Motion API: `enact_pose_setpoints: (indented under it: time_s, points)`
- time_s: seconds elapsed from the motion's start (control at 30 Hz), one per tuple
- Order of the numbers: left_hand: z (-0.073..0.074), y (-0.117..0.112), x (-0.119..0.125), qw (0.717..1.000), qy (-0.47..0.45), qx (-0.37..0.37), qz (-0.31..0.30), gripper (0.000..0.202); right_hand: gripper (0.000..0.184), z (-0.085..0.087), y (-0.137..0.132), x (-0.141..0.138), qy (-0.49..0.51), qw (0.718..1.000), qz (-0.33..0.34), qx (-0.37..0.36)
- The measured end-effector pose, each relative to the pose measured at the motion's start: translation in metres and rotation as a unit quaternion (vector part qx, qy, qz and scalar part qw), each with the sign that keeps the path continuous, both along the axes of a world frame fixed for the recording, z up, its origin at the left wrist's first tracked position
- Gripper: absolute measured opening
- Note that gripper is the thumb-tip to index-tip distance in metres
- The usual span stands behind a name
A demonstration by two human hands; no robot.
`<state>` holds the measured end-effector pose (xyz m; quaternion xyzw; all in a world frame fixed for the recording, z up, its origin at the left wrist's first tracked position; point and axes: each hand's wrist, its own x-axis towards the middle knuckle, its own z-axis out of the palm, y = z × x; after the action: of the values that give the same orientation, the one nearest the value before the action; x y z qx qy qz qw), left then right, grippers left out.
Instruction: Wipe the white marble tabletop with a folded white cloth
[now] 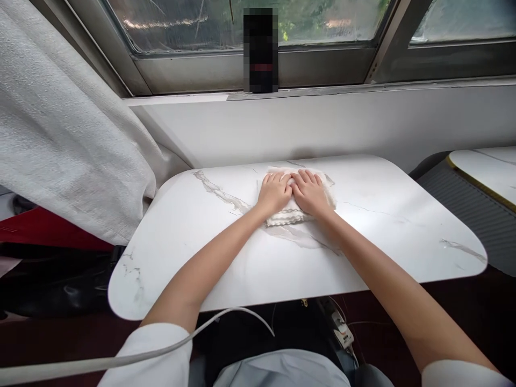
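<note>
Off-white textured fabric hangs at my far left as a draped curtain, with a bright red item showing below it. A pale, thick cable runs from the lower left in front of my white sleeve. Next comes the white, marble-patterned table with rounded corners. My left hand lies palm down, fingers extended, on the left part of a folded, cream-white cloth with a wavy edge. That cloth rests flat near the middle of the table, toward its far edge. My right hand lies flat on it too, just beside the left, the thumbs close together; neither is clenched. Farther right, a white-topped surface with a yellowish edge stands apart from the table.
</note>
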<state>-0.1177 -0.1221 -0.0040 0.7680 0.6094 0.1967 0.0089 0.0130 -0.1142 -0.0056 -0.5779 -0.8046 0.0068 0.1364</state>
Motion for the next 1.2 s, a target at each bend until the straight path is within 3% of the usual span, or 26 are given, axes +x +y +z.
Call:
enact_pose_setpoints:
  time_s: [0.23,0.5,0.83,1.2]
  points:
    - [0.002,0.051,-0.014,1.0,-0.018,0.011,0.008,0.038,0.051,-0.004,0.058,-0.015,0.047,0.999,0.016,0.015]
    - [0.001,0.057,-0.025,0.998,0.0,0.021,0.056,0.037,0.053,-0.004,0.079,-0.032,0.033,0.997,0.059,0.036]
    - [0.005,0.034,-0.08,0.997,0.011,0.001,0.074,0.039,0.055,0.0,0.051,-0.084,0.004,0.997,0.078,0.009]
    - [-0.001,-0.026,-0.069,0.996,0.051,0.018,0.072,0.04,0.054,-0.005,-0.013,-0.072,0.007,0.996,0.077,0.036]
